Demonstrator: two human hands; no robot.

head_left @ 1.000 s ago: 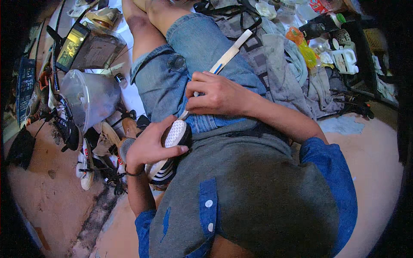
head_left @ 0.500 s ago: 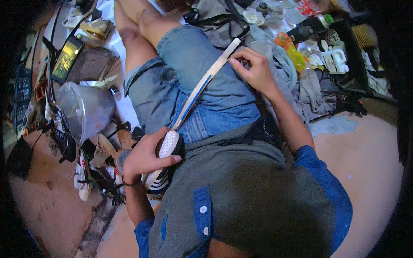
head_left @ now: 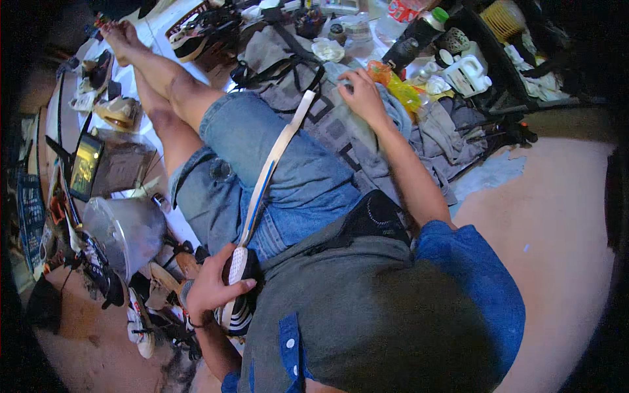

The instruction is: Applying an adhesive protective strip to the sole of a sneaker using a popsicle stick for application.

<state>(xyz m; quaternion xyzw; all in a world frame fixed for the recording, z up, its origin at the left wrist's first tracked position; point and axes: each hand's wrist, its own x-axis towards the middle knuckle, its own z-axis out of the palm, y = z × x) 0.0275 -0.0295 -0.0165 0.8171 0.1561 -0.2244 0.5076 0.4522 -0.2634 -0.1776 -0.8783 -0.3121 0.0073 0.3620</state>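
Observation:
My left hand [head_left: 211, 286] is wrapped round a dark shoe with white stripes [head_left: 241, 319], which rests against my left side. Its white, textured sole edge [head_left: 238, 263] shows between my thumb and fingers. From the shoe's end a long, pale, flexible strip [head_left: 278, 149] with a blue line runs up across my denim shorts [head_left: 304, 167]. The strip's far end lies loose over my thigh. My right hand [head_left: 362, 98] is off the strip, above grey cloth, fingers loosely bent and apart, with nothing visible in them.
On the left are a translucent tub [head_left: 128, 232], a lit screen [head_left: 86, 167] and several shoes. A grey bag with black straps [head_left: 272, 56] lies beyond my legs. At the far right stand a white jug [head_left: 466, 75], a green-capped bottle [head_left: 429, 25] and a yellow-orange packet [head_left: 400, 88].
My right hand has left the strip's far end and moved away over the grey cloth. The view has shifted, showing more of my legs. My left hand keeps its hold on the shoe.

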